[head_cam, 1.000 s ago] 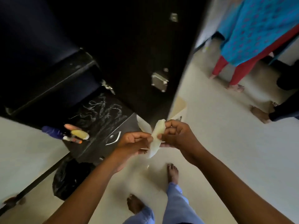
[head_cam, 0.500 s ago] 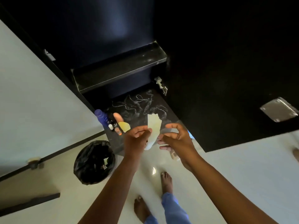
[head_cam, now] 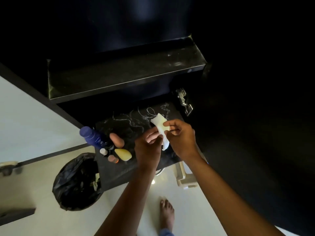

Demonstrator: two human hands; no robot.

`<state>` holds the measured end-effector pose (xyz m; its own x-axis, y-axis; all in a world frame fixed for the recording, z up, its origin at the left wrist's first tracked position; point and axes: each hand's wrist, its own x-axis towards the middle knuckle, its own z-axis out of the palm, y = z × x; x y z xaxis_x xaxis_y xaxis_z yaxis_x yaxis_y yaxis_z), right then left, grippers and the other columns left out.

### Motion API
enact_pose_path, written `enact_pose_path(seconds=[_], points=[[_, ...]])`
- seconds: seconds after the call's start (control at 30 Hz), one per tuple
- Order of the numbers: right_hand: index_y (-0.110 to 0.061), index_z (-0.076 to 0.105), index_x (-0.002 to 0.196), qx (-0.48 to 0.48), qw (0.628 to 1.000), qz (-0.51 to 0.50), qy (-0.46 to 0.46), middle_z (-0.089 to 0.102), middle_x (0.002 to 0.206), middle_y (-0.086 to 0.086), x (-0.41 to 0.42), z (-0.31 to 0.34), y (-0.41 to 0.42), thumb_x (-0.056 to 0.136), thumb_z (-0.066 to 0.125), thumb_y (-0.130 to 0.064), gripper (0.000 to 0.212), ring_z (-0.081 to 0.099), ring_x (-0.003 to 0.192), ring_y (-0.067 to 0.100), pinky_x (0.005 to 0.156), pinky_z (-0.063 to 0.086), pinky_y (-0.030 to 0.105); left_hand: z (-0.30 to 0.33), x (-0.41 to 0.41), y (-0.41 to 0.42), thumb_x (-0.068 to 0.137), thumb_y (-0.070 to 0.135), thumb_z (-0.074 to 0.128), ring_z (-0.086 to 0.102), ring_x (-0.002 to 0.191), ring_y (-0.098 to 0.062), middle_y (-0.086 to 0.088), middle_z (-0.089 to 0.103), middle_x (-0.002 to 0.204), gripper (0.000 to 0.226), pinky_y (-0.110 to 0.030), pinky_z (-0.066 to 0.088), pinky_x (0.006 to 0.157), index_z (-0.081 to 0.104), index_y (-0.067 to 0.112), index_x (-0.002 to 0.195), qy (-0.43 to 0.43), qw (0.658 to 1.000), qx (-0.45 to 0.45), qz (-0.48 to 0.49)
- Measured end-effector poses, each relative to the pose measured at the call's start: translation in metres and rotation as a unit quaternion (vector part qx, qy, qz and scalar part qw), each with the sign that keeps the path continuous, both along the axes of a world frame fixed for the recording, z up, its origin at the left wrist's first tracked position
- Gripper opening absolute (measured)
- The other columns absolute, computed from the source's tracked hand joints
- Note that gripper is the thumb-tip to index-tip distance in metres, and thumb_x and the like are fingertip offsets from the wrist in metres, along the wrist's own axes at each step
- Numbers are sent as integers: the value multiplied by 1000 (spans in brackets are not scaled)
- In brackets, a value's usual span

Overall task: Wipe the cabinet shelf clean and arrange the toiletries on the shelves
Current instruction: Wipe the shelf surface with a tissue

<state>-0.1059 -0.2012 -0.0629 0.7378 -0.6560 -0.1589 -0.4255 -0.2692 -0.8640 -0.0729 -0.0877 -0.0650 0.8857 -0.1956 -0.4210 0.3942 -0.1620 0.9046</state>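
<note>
Both hands hold a pale folded wipe (head_cam: 160, 125) above the lower shelf (head_cam: 136, 121) of a black cabinet. My right hand (head_cam: 180, 138) pinches its upper part between thumb and fingers. My left hand (head_cam: 148, 147) grips its lower end. White smears streak the lower shelf. At that shelf's left front stand a blue bottle (head_cam: 92, 137), an orange-pink bottle (head_cam: 116, 140), a yellow soap-like piece (head_cam: 123, 154) and small capped containers (head_cam: 109, 154). The upper shelf (head_cam: 119, 77) is bare and dusty.
A bin lined with a black bag (head_cam: 76, 183) stands on the pale floor left of my left arm. The open cabinet door (head_cam: 255, 116) with its hinge (head_cam: 184, 101) fills the right side. A beige stool (head_cam: 185, 176) sits under my right forearm. My bare foot (head_cam: 166, 212) is below.
The view has swung down and left onto the shelves. My hands carried the wipe forward over the lower shelf, and my right hand took hold of it again.
</note>
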Motion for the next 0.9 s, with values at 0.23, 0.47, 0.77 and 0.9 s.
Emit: enact_pose_path(seconds=[0.23, 0.47, 0.77, 0.9], points=[[-24, 76, 103, -64, 997, 33, -24, 74, 99, -9, 51, -30, -33, 91, 65, 0, 28, 68, 91, 3, 78, 56, 18, -6, 2, -29, 93, 1, 71, 57, 133, -5, -1, 61, 147, 60, -33, 48, 115, 55, 17, 149, -53, 998, 8, -23], [-15, 75, 115, -336, 931, 128, 69, 67, 123, 5, 46, -36, -39, 84, 70, 2, 36, 63, 110, 25, 91, 57, 37, -23, -19, -13, 99, 26, 63, 25, 155, -13, -3, 34, 168, 62, -19, 17, 124, 44, 17, 157, -267, 901, 287, -187], [-18, 68, 113, -314, 927, 189, 87, 59, 119, 6, 75, -52, -37, 90, 65, -2, 28, 63, 107, 26, 85, 59, 37, -24, -16, 3, 77, 26, 85, 26, 156, -38, -17, 33, 166, 92, -52, 30, 125, 40, 8, 156, -293, 776, 466, -309], [-13, 72, 111, -356, 907, 189, 122, 59, 123, 8, 86, -46, -24, 82, 69, 8, 36, 55, 114, 26, 91, 54, 34, -21, -8, 0, 71, 29, 90, 26, 155, -37, -14, 31, 166, 105, -48, 34, 123, 32, 11, 157, -262, 783, 469, -312]])
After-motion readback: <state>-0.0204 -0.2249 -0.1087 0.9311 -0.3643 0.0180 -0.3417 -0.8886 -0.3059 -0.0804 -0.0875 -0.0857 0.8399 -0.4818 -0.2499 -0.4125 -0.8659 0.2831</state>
